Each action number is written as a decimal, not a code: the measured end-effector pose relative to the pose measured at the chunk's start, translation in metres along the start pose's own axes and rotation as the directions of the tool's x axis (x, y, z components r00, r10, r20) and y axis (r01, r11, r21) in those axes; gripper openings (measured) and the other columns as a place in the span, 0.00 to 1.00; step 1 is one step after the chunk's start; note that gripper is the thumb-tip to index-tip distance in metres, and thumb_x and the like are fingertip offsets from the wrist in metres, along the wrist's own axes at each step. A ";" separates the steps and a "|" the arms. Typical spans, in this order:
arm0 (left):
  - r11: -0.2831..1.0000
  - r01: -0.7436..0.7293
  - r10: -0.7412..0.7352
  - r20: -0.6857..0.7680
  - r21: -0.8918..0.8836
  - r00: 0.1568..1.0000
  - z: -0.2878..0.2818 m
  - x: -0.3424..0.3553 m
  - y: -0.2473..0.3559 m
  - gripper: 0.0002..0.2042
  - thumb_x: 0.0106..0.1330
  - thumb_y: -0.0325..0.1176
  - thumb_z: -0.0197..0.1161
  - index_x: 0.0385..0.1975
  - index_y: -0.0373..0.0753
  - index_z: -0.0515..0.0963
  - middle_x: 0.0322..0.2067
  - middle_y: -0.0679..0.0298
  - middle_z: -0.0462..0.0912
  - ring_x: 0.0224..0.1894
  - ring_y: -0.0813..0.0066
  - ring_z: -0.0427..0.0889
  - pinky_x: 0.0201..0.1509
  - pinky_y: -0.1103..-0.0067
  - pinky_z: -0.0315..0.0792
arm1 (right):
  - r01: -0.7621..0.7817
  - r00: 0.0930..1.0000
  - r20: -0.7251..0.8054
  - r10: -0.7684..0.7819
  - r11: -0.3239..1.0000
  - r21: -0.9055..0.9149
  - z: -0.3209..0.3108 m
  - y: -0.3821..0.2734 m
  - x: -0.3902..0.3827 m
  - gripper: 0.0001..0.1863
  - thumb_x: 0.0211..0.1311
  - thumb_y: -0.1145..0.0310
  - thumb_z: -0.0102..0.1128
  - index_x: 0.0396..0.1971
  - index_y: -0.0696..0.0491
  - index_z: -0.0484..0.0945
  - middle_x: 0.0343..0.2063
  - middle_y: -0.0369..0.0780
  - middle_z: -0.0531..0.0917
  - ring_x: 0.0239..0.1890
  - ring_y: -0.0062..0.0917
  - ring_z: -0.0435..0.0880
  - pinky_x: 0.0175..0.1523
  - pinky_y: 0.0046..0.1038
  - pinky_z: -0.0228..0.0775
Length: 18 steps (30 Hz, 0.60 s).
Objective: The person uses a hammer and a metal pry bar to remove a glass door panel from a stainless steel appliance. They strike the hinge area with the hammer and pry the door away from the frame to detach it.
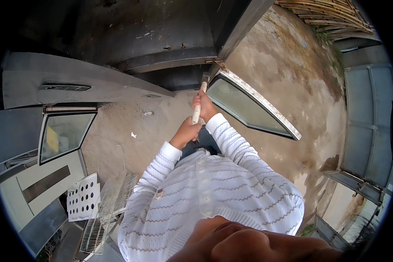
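Note:
Both of my hands are wrapped round the pale handle of a long-handled tool [198,107] with a metal head. My left hand [185,133] is closed at the lower end of the handle. Higher up, closer to the head, my right hand [204,105] grips it. The tool's head is beside the corner of a glass-paned door [253,107] with a worn white frame, which stands out from a large dark metal cabinet [170,59]. Whether the head touches the door or cabinet I cannot tell.
A second glass-paned door [67,135] is at the left, near a grey metal panel [52,81]. White wire racks [102,209] and a white panel with holes [83,196] lean at lower left. At the right, a metal gate [360,122] borders the stained concrete ground [288,83].

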<state>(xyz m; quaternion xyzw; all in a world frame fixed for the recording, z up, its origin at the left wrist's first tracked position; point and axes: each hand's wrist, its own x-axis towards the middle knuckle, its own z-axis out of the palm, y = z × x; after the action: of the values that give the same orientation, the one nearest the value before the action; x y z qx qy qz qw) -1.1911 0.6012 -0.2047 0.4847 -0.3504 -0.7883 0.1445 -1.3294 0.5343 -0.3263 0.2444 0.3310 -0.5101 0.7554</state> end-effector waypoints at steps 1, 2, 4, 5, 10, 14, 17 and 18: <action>0.999 -0.035 0.035 -0.007 0.030 0.999 0.008 -0.001 0.010 0.10 0.65 0.30 0.54 0.43 0.36 0.66 0.23 0.68 0.69 0.17 0.84 0.67 0.15 0.81 0.60 | 0.037 0.999 0.013 -0.036 0.998 -0.052 0.005 -0.010 0.004 0.18 0.71 0.50 0.51 0.30 0.49 0.64 0.17 0.28 0.63 0.13 0.12 0.59 0.17 0.15 0.54; 0.997 -0.057 0.058 -0.026 0.052 0.998 0.012 -0.004 0.011 0.10 0.65 0.30 0.54 0.44 0.36 0.67 0.23 0.68 0.69 0.16 0.84 0.66 0.15 0.81 0.60 | 0.057 0.998 0.017 -0.055 0.993 -0.103 0.021 -0.011 -0.008 0.18 0.71 0.50 0.51 0.30 0.49 0.64 0.16 0.28 0.63 0.13 0.12 0.59 0.17 0.16 0.53; 0.977 -0.138 0.155 -0.096 0.160 0.983 0.024 -0.007 0.000 0.11 0.66 0.30 0.54 0.46 0.36 0.67 0.22 0.68 0.69 0.16 0.84 0.66 0.16 0.82 0.60 | 0.149 0.989 0.045 -0.143 0.966 -0.211 0.036 -0.016 -0.031 0.18 0.71 0.50 0.51 0.29 0.49 0.64 0.16 0.28 0.62 0.13 0.12 0.58 0.16 0.16 0.53; 0.962 -0.170 0.201 -0.129 0.215 0.971 0.030 -0.009 -0.009 0.12 0.66 0.30 0.54 0.47 0.36 0.67 0.22 0.68 0.69 0.16 0.84 0.66 0.16 0.82 0.61 | 0.202 0.979 0.069 -0.191 0.940 -0.273 0.034 -0.013 -0.043 0.18 0.71 0.50 0.51 0.29 0.49 0.64 0.16 0.28 0.62 0.13 0.12 0.58 0.16 0.16 0.53; 0.947 -0.201 0.244 -0.155 0.251 0.957 0.038 0.000 -0.035 0.13 0.67 0.30 0.53 0.49 0.36 0.65 0.25 0.67 0.70 0.14 0.83 0.66 0.15 0.81 0.62 | 0.229 0.973 0.108 -0.205 0.916 -0.331 0.034 -0.017 -0.052 0.19 0.71 0.50 0.52 0.29 0.49 0.63 0.17 0.28 0.62 0.14 0.12 0.58 0.18 0.17 0.54; 0.984 -0.059 0.087 -0.166 0.169 0.982 0.044 0.000 -0.022 0.11 0.67 0.30 0.53 0.46 0.35 0.66 0.24 0.67 0.70 0.14 0.82 0.67 0.15 0.81 0.62 | 0.000 1.000 -0.019 -0.004 0.982 -0.190 0.008 -0.015 -0.033 0.18 0.70 0.50 0.53 0.27 0.47 0.64 0.17 0.27 0.62 0.14 0.11 0.59 0.18 0.16 0.54; 0.989 -0.021 0.047 -0.175 0.149 0.983 0.047 0.001 -0.012 0.12 0.67 0.30 0.53 0.48 0.35 0.66 0.25 0.66 0.71 0.15 0.82 0.67 0.15 0.80 0.62 | 0.008 1.000 0.004 -0.007 0.983 -0.185 0.010 -0.022 -0.023 0.18 0.70 0.50 0.53 0.27 0.47 0.64 0.16 0.27 0.61 0.14 0.11 0.59 0.18 0.17 0.54; 0.992 -0.040 0.062 -0.180 0.123 0.982 0.053 -0.001 -0.003 0.13 0.67 0.30 0.53 0.48 0.35 0.66 0.25 0.66 0.71 0.15 0.82 0.67 0.15 0.80 0.63 | 0.032 0.999 0.020 -0.028 0.979 -0.200 0.018 -0.027 -0.026 0.19 0.70 0.49 0.53 0.27 0.47 0.64 0.16 0.27 0.61 0.14 0.11 0.59 0.18 0.17 0.54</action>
<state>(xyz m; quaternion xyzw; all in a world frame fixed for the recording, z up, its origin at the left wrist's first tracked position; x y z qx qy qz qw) -1.2358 0.6257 -0.1916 0.5540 -0.3940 -0.7140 0.1672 -1.3569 0.5283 -0.2956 0.1578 0.3777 -0.4876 0.7712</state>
